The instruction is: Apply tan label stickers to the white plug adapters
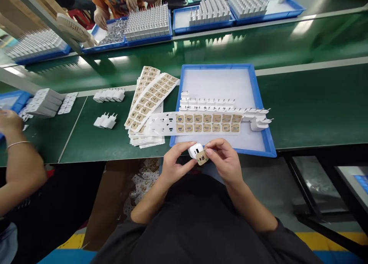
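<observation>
My left hand [175, 162] is closed around a small white charger plug [194, 150], held just in front of the table's near edge. My right hand [222, 158] pinches a tan sticker label [202, 157] against the plug's face. Directly beyond my hands lies a blue tray [260, 103] with a row of white plugs [207, 102] and a strip of tan labels [207, 123] laid across it.
A stack of label sheets [149, 99] lies left of the tray, with loose white plugs [105, 120] and a plug row [109, 94] farther left. A co-worker's arm [17, 160] is at the left. Another person's hands [101, 17] work at far blue trays [201, 15] full of plugs.
</observation>
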Demonstrator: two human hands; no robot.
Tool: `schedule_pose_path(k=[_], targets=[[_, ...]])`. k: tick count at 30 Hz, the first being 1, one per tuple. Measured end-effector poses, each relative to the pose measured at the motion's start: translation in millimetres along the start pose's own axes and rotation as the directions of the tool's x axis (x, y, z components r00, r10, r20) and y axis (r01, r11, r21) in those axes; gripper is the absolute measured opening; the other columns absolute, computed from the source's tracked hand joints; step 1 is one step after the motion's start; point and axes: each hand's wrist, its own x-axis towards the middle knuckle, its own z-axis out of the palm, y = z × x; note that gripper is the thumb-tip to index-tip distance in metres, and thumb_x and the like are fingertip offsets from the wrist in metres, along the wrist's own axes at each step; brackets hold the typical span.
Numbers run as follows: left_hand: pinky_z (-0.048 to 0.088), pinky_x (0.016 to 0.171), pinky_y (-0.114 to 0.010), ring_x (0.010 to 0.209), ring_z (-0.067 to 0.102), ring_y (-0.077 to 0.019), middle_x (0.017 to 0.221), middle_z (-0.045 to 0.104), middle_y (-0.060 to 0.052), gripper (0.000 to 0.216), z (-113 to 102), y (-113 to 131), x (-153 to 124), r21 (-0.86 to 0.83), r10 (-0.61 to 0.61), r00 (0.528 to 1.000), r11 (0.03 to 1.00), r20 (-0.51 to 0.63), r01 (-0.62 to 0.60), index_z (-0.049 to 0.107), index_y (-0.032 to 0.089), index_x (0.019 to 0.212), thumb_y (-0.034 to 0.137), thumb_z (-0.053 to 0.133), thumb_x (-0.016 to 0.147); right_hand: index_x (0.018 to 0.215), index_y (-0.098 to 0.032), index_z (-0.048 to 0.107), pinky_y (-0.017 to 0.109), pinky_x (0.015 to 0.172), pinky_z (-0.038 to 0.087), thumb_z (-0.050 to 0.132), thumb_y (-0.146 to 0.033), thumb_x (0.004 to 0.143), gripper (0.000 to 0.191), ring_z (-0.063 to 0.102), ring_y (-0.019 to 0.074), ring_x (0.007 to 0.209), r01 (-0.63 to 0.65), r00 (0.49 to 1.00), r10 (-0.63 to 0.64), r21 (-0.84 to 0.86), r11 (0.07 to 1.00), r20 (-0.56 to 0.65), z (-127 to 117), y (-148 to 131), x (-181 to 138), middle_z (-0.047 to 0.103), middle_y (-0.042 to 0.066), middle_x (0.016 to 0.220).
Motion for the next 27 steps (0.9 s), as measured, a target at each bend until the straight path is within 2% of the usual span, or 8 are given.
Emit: schedule_pose_path(k=[4, 12, 27], targets=[[0.056, 0.099, -0.037, 0.112, 0.07, -0.0235, 0.122, 0.074, -0.01, 0.049, -3, 7, 4, 0.052, 0.085, 0.996, 0.995, -0.026, -0.084, 0.065, 0.024, 0.131, 0.016, 0.076, 0.084, 0.094, -0.026, 0.074, 0.024, 0.065, 0.055, 0.071, -0.031, 0.092, 0.006, 0.063, 0.0131, 0.073, 0.058, 0.998, -0.06, -0.059, 0.997, -0.025, 5, -3, 2, 0.068, 0.001, 0.084], [0.057, 0.096, -0.038, 0.109, 0.071, -0.024, 0.118, 0.076, -0.01, 0.046, -6, 11, 5, 0.07, 0.104, 0.994, 0.992, -0.025, -0.102, 0.066, 0.024, 0.13, 0.019, 0.077, 0.085, 0.101, -0.027, 0.073, 0.028, 0.073, 0.057, 0.076, -0.029, 0.089, 0.013, 0.065, 0.0154, 0.08, 0.041, 0.999, -0.037, -0.12, 0.992, 0.033, 4, -3, 4, 0.069, 0.002, 0.09], [0.058, 0.095, -0.038, 0.108, 0.071, -0.0234, 0.117, 0.076, -0.01, 0.048, -10, 16, 7, 0.09, 0.132, 0.991, 0.987, -0.017, -0.13, 0.066, 0.025, 0.131, 0.018, 0.077, 0.085, 0.1, -0.025, 0.073, 0.029, 0.072, 0.057, 0.074, -0.033, 0.09, 0.013, 0.066, 0.0163, 0.079, 0.028, 0.998, -0.018, -0.184, 0.983, 0.053, 5, -4, 2, 0.071, 0.002, 0.089]])
